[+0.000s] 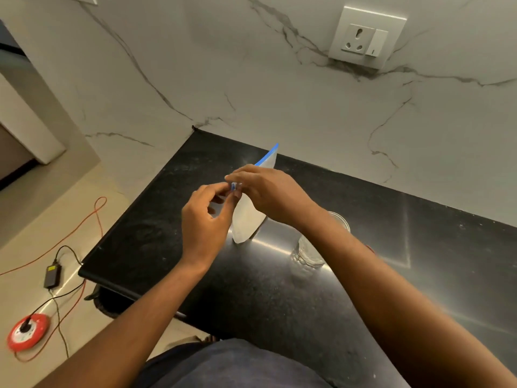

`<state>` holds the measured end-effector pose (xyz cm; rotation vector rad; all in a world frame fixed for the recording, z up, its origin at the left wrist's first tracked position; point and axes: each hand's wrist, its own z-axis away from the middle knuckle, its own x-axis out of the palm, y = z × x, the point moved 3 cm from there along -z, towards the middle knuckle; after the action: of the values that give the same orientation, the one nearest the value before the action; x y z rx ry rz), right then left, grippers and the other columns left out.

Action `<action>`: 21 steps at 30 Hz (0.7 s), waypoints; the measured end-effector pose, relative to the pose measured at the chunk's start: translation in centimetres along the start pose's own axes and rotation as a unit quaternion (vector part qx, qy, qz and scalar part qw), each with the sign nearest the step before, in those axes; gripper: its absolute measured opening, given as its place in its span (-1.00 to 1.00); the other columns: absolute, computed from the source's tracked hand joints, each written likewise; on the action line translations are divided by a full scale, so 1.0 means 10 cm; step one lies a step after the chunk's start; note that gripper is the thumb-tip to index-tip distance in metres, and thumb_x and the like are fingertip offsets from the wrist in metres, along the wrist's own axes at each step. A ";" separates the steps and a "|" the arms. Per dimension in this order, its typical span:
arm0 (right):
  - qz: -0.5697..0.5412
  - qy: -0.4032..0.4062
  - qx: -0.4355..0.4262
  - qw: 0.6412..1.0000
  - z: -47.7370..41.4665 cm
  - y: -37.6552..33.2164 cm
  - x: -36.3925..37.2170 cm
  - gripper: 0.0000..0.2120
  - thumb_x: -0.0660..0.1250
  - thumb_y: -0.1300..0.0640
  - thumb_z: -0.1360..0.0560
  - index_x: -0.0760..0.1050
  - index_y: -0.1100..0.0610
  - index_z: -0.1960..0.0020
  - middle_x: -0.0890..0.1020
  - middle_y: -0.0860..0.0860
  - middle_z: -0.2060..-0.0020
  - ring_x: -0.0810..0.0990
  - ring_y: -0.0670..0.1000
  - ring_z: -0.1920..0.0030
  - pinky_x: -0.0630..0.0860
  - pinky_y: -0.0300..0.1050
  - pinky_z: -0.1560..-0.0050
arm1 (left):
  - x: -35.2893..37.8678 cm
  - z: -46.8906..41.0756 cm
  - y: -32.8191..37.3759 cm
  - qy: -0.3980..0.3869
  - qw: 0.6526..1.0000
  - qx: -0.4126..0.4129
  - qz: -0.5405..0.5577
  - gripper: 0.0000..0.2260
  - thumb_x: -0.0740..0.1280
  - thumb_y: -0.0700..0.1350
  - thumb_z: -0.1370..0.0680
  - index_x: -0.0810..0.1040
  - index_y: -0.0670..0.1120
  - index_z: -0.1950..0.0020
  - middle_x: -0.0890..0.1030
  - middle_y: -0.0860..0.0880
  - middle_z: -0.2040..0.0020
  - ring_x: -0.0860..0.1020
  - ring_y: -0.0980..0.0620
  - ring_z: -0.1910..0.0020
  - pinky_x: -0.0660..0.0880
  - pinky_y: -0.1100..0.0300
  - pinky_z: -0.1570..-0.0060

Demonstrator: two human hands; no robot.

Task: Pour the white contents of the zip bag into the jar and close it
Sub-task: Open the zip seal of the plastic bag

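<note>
A clear zip bag [249, 219] with a blue zip strip and white contents stands upright on the black counter [156, 242], its lower end touching the surface. My left hand [204, 219] pinches the near end of the zip edge. My right hand [268, 191] grips the same top edge from the other side, fingers meeting around the blue slider. A clear glass jar [310, 253] stands on the counter to the right of the bag, partly hidden under my right forearm. I see no lid on its open mouth.
A marble wall with a socket plate [366, 37] rises behind the counter. The counter's left edge drops to a floor with a red cable reel [26, 331], a black power adapter [51, 275] and orange and black cables.
</note>
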<state>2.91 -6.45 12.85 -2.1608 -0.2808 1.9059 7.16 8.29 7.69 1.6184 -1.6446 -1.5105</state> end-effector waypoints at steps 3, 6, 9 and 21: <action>0.019 -0.008 -0.022 1.000 -0.04 0.01 -0.05 -0.68 0.37 0.17 -0.66 0.58 0.02 -0.40 0.60 0.01 -0.37 0.66 0.09 -0.24 0.61 -0.08 -0.15 | -0.03 -0.04 -0.05 0.000 1.000 -0.001 -0.005 -0.74 0.46 -0.03 -0.60 0.70 -0.14 -0.22 0.74 -0.08 -0.08 0.68 -0.04 -0.04 0.70 -0.08 -0.04; 0.041 -0.020 -0.052 0.998 -0.05 0.04 -0.10 -0.73 0.37 0.13 -0.66 0.63 0.02 -0.35 0.60 -0.02 -0.36 0.65 0.04 -0.23 0.57 -0.14 -0.12 | -0.05 -0.04 -0.08 0.002 1.000 0.021 -0.020 -0.75 0.48 -0.03 -0.58 0.73 -0.15 -0.17 0.76 -0.08 -0.05 0.68 -0.05 -0.01 0.69 -0.15 0.01; 0.049 -0.036 -0.073 0.995 -0.08 0.14 -0.21 -0.74 0.38 0.15 -0.65 0.66 0.06 -0.32 0.61 -0.01 -0.35 0.60 0.01 -0.27 0.54 -0.17 -0.14 | -0.05 -0.02 -0.11 0.008 0.998 0.041 -0.041 -0.72 0.48 0.00 -0.56 0.75 -0.17 -0.14 0.77 -0.09 -0.03 0.68 -0.06 0.01 0.65 -0.19 0.04; 0.094 -0.079 0.019 0.992 -0.35 1.08 -0.57 -0.72 0.42 0.11 -0.62 0.68 0.05 -0.33 0.67 -0.08 -0.34 0.50 0.10 -0.15 0.57 0.04 -0.13 | -0.05 0.02 -0.11 0.030 0.995 0.073 -0.055 -0.87 0.56 -0.13 -0.52 0.77 -0.12 -0.04 0.78 -0.02 0.02 0.69 -0.03 0.08 0.60 -0.24 0.06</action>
<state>5.44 -18.70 15.30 -2.0803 -0.0709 2.1703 7.64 9.07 6.94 1.8424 -1.6927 -1.4054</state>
